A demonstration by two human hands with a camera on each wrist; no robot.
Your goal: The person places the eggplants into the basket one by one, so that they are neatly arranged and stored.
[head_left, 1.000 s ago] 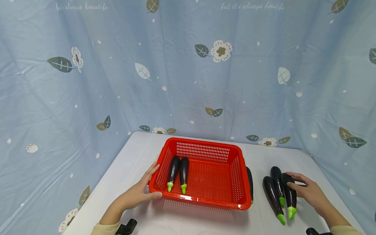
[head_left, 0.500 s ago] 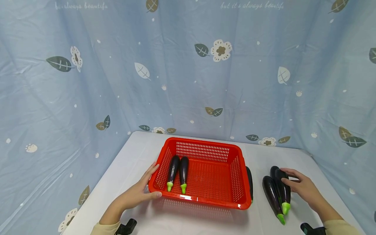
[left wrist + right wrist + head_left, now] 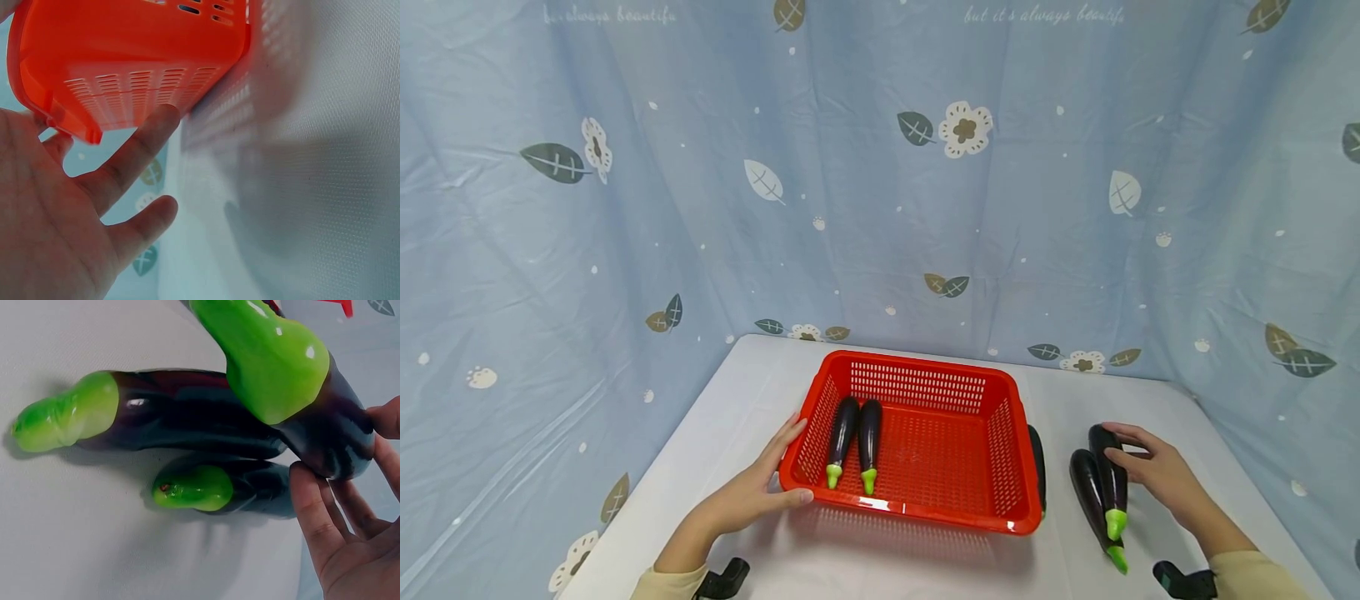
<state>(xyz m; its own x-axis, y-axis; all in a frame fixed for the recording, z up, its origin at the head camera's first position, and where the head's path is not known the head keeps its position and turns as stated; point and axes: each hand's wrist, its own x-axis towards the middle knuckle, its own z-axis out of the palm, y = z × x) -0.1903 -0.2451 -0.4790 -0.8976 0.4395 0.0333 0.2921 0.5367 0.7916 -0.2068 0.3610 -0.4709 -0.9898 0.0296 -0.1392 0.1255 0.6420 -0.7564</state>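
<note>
Pinching one eggplant (image 3: 1111,482): R hand (image 3: 1159,471), thumb one side, fingers other, at its dark end; green stem end twd person. Held eggplant is just L of palm, well R of basket. L hand (image 3: 748,500) at near L corner of red basket (image 3: 925,363), fingers spread & nearly straight, touching it, not clamped.

Count: 1 eggplant in R hand. 2 lying on tbl beside/below it per R wrist view, longer-looking eggplant (image 3: 175,409) & shorter-looking eggplant (image 3: 219,487); head view clearly shows only 1 of these. 2 more in basket, L side, stems near: left eggplant (image 3: 844,433) & right eggplant (image 3: 870,437). Also 1 long dark object (image 3: 1037,467) outside basket's R wall, mostly hidden, can't ID for sure. Basket x1.

Surface: white cloth (image 3: 767,375), fine weave in L wrist view, soft shadows. Room: pale-blue curtain (image 3: 850,167) behind & at sides, leaf/flower prints, white script up top. Cream sleeves (image 3: 673,583).
</note>
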